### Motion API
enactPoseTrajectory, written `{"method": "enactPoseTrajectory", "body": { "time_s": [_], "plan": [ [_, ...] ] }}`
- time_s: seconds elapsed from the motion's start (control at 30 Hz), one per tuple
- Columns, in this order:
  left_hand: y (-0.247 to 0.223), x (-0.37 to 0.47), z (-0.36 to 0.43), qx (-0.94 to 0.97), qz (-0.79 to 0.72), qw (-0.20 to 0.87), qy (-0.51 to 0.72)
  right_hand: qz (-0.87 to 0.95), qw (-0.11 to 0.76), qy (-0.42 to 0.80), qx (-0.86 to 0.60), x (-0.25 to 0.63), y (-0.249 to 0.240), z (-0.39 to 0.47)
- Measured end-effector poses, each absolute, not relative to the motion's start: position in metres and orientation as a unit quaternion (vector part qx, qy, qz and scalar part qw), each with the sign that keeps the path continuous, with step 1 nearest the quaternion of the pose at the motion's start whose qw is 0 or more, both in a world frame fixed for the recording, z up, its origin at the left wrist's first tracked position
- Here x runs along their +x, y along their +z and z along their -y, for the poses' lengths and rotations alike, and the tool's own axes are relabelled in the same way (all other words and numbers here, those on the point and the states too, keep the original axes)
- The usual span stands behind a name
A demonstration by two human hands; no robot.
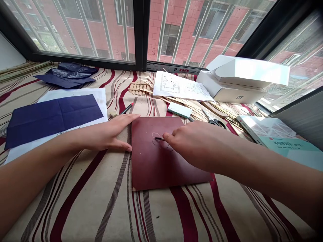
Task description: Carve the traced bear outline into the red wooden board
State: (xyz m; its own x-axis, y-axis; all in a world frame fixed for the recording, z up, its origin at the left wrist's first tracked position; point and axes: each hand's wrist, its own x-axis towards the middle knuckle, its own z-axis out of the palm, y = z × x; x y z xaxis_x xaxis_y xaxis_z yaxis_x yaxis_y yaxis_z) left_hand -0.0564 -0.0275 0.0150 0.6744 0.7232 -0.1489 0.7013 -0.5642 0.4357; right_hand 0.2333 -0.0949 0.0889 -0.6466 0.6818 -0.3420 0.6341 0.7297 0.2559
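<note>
Widest passage: the beige-and-maroon striped cloth [111, 208] on the near side of the flat dark-red board [151, 171], open between the forearms. Left hand [111, 133] bars the board's left edge; right hand [186, 141] and forearm cover its right side. Far side crowded: pale-blue rectangular block [179, 110], black-handled scissors [219, 124], thin pale strips [191, 103], bulky white cardboard box [232, 92] behind. Teal-and-white book [290, 143] obstructs far right.

Only clear text: "ZTE" on the white box [228, 95].
Book [279, 129] cover: dark title characters plus a smaller line, too blurred to read. Window-frame strip [181, 70]: red characters and small dark print, not legible.
</note>
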Motion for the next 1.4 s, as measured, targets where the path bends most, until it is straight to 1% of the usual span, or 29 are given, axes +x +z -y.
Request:
{"method": "enactPoseTrajectory", "body": {
  "time_s": [0.23,0.3,0.37,0.47,0.53,0.6,0.77,0.83,1.0,1.23,1.4],
  "plan": [
    [0.013,-0.056,0.024,0.886,-0.392,0.245,0.023,-0.919,0.225,0.145,0.290,0.236,0.083,0.095],
    [0.014,-0.055,0.025,0.885,-0.396,0.245,0.020,-0.915,0.221,0.131,0.310,0.236,0.081,0.096],
    [0.015,-0.054,0.025,0.885,-0.396,0.246,0.017,-0.909,0.216,0.092,0.343,0.233,0.082,0.096],
    [0.015,-0.055,0.025,0.886,-0.393,0.246,0.016,-0.881,0.229,0.026,0.412,0.225,0.088,0.095],
    [0.014,-0.055,0.024,0.886,-0.392,0.245,0.018,-0.864,0.238,0.009,0.444,0.222,0.090,0.094],
    [0.013,-0.055,0.024,0.885,-0.394,0.245,0.020,-0.872,0.235,0.024,0.428,0.223,0.090,0.095],
    [0.012,-0.054,0.023,0.884,-0.396,0.247,0.020,-0.905,0.236,0.142,0.325,0.229,0.082,0.101],
    [0.012,-0.054,0.024,0.885,-0.396,0.246,0.019,-0.905,0.245,0.162,0.308,0.227,0.080,0.103],
    [0.015,-0.053,0.026,0.885,-0.396,0.244,0.011,-0.901,0.242,0.144,0.328,0.222,0.080,0.105],
    [0.019,-0.048,0.028,0.881,-0.408,0.240,-0.001,-0.884,0.303,0.134,0.329,0.213,0.084,0.117],
    [0.017,-0.048,0.027,0.887,-0.394,0.242,0.009,-0.872,0.280,0.116,0.385,0.213,0.077,0.124]
  ]
}}
